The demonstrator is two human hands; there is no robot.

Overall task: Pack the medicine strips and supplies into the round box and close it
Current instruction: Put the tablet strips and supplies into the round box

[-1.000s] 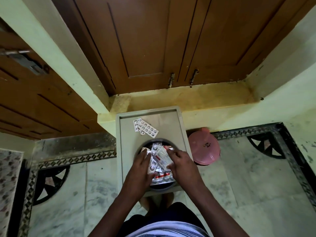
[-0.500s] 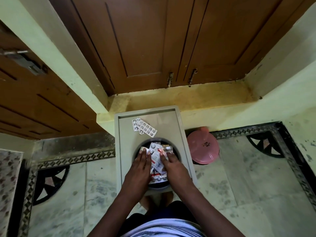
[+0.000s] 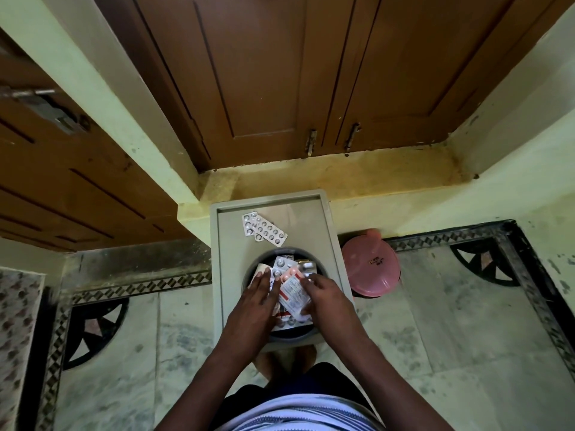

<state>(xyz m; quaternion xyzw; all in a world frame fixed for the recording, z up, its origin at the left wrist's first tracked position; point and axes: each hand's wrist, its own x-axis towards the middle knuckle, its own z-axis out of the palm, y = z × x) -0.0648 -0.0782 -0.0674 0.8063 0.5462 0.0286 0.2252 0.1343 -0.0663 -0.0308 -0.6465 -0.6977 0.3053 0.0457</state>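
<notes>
A dark round box [image 3: 323, 270] stands on a grey stool [image 3: 311, 225], filled with several medicine strips. My left hand [image 3: 256, 301] lies flat, fingers apart, on the strips at the box's left side. My right hand [image 3: 323, 298] holds a white strip with red print [image 3: 292, 295] over the middle of the box. Two silver blister strips [image 3: 264, 229] lie on the stool just beyond the box. The pink round lid [image 3: 370, 263] lies on the floor to the right of the stool.
Brown wooden cupboard doors [image 3: 280, 82] and a yellow ledge [image 3: 326, 178] stand right behind the stool. Another wooden door [image 3: 62, 181] is at the left. Marble floor with a black patterned border [image 3: 140, 287] surrounds the stool.
Both hands stayed over the box, pressing and shifting the strips. The white strip with red print has slid lower and toward the middle under my right hand.
</notes>
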